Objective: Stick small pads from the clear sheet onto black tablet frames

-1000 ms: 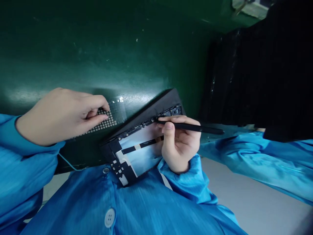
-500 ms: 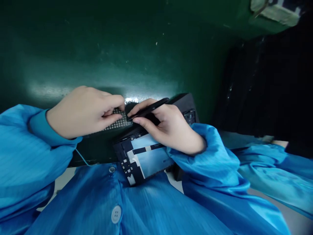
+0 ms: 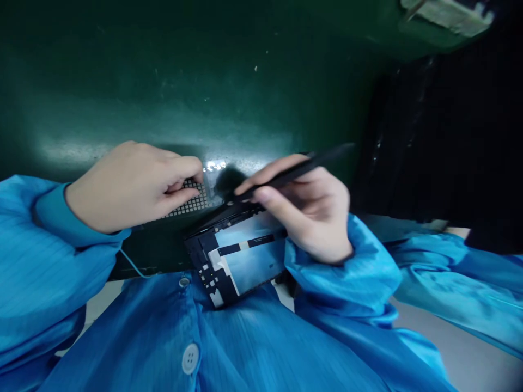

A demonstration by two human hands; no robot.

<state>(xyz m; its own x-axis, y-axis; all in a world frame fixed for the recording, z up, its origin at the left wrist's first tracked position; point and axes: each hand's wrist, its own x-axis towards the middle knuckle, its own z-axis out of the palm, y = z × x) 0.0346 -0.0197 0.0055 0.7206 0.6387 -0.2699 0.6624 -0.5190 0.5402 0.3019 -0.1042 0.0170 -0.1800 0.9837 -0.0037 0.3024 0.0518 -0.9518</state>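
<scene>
Green and glossy, the desk (image 3: pixel 134 92) stretches away from a person in a blue jacket (image 3: pixel 241 348). At its near edge, an opened flat electronic device (image 3: pixel 255 267) lies aslant, its lower part reaching past that edge to the jacket. A silvery-blue panel fills much of the device, crossed by a dark strip (image 3: pixel 255 244), with small pale patches toward its left end.

Left of the device, just in from the near edge, is a sheet of small pale squares (image 3: pixel 195 203) set in rows. The left hand (image 3: pixel 131 188) is curled over it, thumb and forefinger on the sheet; whether they pinch it or only press it down cannot be told. The right hand (image 3: pixel 310 212) grasps a slim black tool (image 3: pixel 327 158) between thumb and fingers, its tip blurred near the device's far side.

Black material (image 3: pixel 457 147) covers the desk's right side, a pale block (image 3: pixel 451 16) sits toward the far right corner, and another person's blue sleeve (image 3: pixel 437 272) shows beside the near right corner.
</scene>
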